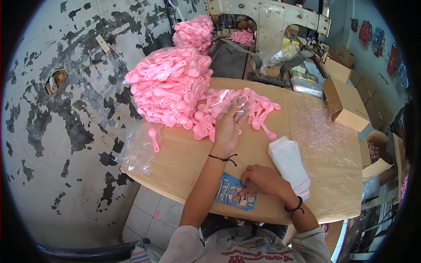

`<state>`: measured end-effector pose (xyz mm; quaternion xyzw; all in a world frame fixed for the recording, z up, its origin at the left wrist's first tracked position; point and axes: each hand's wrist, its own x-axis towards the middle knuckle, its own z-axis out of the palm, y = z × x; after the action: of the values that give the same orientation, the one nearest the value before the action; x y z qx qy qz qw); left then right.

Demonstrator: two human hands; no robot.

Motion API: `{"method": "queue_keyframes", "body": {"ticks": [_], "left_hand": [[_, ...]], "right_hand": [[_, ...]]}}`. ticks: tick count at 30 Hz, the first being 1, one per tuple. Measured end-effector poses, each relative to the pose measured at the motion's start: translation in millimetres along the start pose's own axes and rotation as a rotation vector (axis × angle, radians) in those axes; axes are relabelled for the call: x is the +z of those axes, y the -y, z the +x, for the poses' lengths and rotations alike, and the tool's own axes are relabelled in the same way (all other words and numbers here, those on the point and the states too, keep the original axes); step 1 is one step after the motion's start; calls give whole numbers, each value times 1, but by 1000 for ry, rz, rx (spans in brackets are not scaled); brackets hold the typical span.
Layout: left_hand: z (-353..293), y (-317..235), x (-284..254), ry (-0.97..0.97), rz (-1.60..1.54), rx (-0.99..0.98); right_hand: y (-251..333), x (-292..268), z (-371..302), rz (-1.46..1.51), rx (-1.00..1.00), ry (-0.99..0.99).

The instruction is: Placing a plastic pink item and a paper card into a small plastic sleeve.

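My left hand (228, 131) reaches over a loose pile of pink plastic scoops (204, 124). Between its raised fingers and thumb is a clear plastic bag (224, 97); whether anything is inside, I cannot make out. Close to the table's front edge lies a stack of blue printed cards (227, 195). On its right side rests my right hand (264, 180), fingers bent and closed at the top card. Just beyond that hand sits a stack of flat whitish plastic bags (287, 160). One single scoop (154, 139) lies apart at the left.
Big clear sacks full of pink scoops (169, 83) stand at the back left, by a peeling wall (70, 118). Thin clear plastic scraps (322, 125) spread over the brown table top (193, 175) at right. Cardboard boxes (346, 103) stand beyond the right edge.
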<state>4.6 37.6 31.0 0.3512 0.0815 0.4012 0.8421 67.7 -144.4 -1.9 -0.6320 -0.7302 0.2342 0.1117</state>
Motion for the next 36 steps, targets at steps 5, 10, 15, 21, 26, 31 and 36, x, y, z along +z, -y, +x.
{"method": "queue_keyframes", "body": {"ticks": [5,10,15,21,26,31,36], "left_hand": [[1,-1,-3,56,-117,-13],[1,-6,-1,39,-26,22],[0,-6,6,-48,104,64],[1,0,8,-94,146,37],[7,8,-5,-79,375,27],[3,11,6,-8,365,-42],[1,23,1,-50,320,-17]], "right_hand": [[-12,-11,2,220,70,3],[-25,-83,2,396,101,-442],[-30,-136,27,421,13,-696],[-40,-126,42,599,-18,-675],[-61,-128,37,358,-6,-503],[-72,-119,48,603,-30,-535],[-58,-113,61,848,22,-622]]}}
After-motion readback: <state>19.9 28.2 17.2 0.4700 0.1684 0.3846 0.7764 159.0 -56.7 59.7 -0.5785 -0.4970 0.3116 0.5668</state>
